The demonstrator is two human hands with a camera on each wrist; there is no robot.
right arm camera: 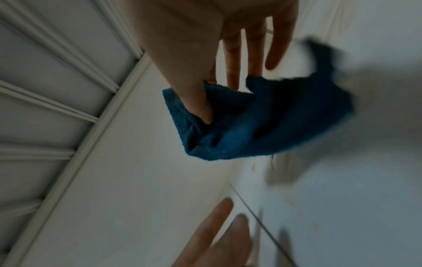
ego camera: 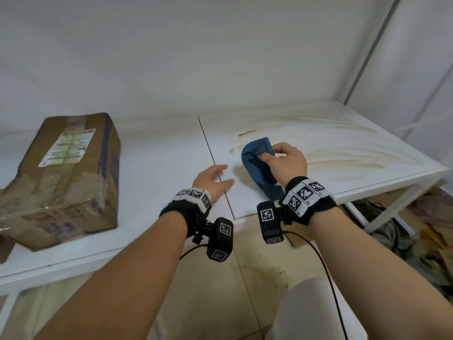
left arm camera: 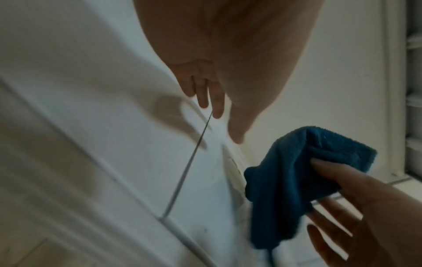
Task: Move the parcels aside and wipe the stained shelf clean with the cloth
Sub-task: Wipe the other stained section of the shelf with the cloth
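Risk: cloth (ego camera: 257,165) only thumb-pinched in right hand (ego camera: 286,163) over stained shelf (ego camera: 343,148), may slip mid-wipe, smearing streaks | left hand (ego camera: 213,179) flat, empty | parcel (ego camera: 63,177) aside, left

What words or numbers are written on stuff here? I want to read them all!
None can be read.
Shipping label on top of the cardboard parcel: has print, but too blurred to read.
Stickers on the parcel's front end: too blurred to read.
Wristbands and wrist cameras: black-and-white square code patterns, no words to read.
Blue cloth pinched by the right hand and white shelf: no writing.
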